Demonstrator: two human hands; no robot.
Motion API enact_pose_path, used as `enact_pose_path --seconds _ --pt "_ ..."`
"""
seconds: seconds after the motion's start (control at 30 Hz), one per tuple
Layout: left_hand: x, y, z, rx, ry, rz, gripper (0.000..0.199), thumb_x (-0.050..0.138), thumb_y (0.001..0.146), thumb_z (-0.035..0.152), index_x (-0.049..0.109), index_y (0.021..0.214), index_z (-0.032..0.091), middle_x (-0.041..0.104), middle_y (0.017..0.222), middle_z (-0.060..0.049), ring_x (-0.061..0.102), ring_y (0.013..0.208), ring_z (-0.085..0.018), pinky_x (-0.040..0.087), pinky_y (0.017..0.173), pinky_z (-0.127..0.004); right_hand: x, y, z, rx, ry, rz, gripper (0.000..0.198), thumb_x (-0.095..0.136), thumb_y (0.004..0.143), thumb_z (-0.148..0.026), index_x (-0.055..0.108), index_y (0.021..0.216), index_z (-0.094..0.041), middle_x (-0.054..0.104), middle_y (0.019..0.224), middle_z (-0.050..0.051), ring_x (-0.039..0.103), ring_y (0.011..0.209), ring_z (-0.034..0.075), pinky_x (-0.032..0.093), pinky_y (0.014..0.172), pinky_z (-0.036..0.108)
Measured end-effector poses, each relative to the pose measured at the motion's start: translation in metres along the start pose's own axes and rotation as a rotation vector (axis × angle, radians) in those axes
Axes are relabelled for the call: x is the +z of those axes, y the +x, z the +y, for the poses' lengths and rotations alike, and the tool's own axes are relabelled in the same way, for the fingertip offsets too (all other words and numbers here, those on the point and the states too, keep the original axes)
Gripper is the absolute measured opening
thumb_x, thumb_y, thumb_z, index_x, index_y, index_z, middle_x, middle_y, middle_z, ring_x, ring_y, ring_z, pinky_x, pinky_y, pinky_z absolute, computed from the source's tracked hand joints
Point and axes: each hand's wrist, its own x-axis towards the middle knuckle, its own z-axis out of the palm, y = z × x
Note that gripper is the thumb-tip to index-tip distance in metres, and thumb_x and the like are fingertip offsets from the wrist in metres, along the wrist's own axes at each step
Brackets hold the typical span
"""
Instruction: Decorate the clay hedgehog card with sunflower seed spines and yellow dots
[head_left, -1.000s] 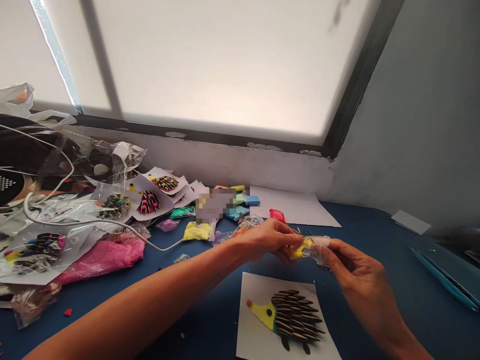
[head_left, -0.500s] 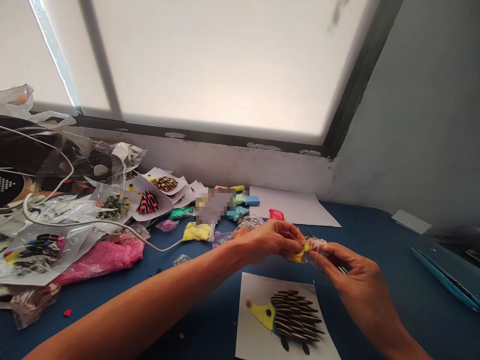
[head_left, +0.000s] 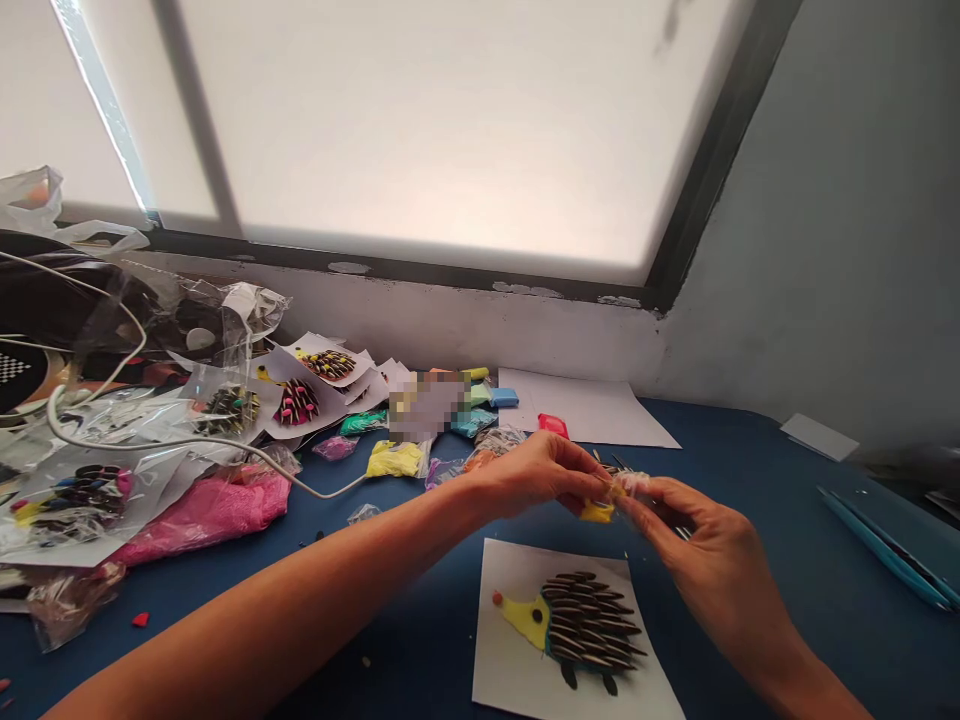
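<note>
Both my hands meet above the table, pinching a small clear plastic packet of yellow modelling clay (head_left: 598,512). My left hand (head_left: 546,474) has its fingers closed on the packet's left side, and the yellow lump hangs below the fingertips. My right hand (head_left: 697,525) grips the crumpled plastic on the other side. Just below them lies a white card (head_left: 502,678) bearing a hedgehog picture (head_left: 592,625). Its face is yellow clay with a reddish nose and a dark eye; the spines are striped seeds over a teal body, with two dark feet.
Clay packets, among them a yellow one (head_left: 394,459) and a red one (head_left: 553,426), lie behind my hands. Finished hedgehog cards (head_left: 296,400), a pink packet (head_left: 210,515) and a white cable (head_left: 195,440) crowd the left. A white sheet (head_left: 622,415) lies behind; a blue folder (head_left: 885,550) is at right.
The fingers of both hands have shifted slightly on the packet, and the yellow lump now hangs more visibly beneath the left fingertips. The hedgehog card stays in place.
</note>
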Motion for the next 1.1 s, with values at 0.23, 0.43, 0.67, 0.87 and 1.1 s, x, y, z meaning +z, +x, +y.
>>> enact_pose_path --seconds 0.23,0.43,0.67,0.87,1.1 --pt "0.001 0.001 0.000 0.042 0.010 0.010 0.008 0.071 0.071 0.010 0.073 0.079 0.011 0.066 0.070 -0.001 0.057 0.065 -0.008 0.044 0.066 -0.023 0.001 -0.001 0.001 -0.021 -0.040 -0.006 0.044 0.061 0.078 -0.062 0.076 0.082 -0.021 0.077 0.088 0.008 0.072 0.075 0.024 0.057 0.065 0.032" --pt "-0.001 0.004 -0.001 0.037 0.023 0.115 0.004 0.067 0.070 0.007 0.068 0.073 0.009 0.061 0.065 0.000 0.051 0.056 -0.006 0.037 0.055 -0.021 -0.001 0.002 0.000 -0.010 -0.066 0.034 0.041 0.064 0.075 -0.061 0.076 0.082 -0.022 0.075 0.075 0.004 0.067 0.062 0.020 0.054 0.057 0.030" --pt "-0.005 0.001 0.002 -0.049 0.008 -0.015 0.024 0.075 0.076 0.028 0.069 0.092 0.010 0.068 0.081 -0.005 0.064 0.068 -0.012 0.048 0.064 -0.025 -0.001 0.002 0.003 0.064 0.113 -0.038 0.040 0.067 0.074 -0.059 0.077 0.086 -0.022 0.077 0.088 0.006 0.071 0.077 0.024 0.059 0.072 0.034" --pt "-0.002 0.001 -0.001 -0.017 -0.029 -0.030 0.026 0.079 0.071 0.020 0.068 0.092 0.009 0.069 0.080 -0.005 0.066 0.066 -0.012 0.053 0.072 -0.028 0.000 0.002 0.006 -0.037 0.041 -0.071 0.034 0.068 0.078 -0.056 0.077 0.084 -0.024 0.075 0.091 0.006 0.069 0.083 0.024 0.055 0.073 0.033" --pt "-0.010 0.004 0.002 -0.039 0.036 0.097 0.016 0.068 0.075 0.013 0.065 0.091 0.009 0.068 0.075 -0.004 0.065 0.056 -0.011 0.048 0.055 -0.020 0.001 0.005 0.006 0.081 0.236 0.054 0.032 0.076 0.068 -0.055 0.076 0.074 -0.023 0.072 0.104 0.007 0.067 0.085 0.022 0.055 0.073 0.031"
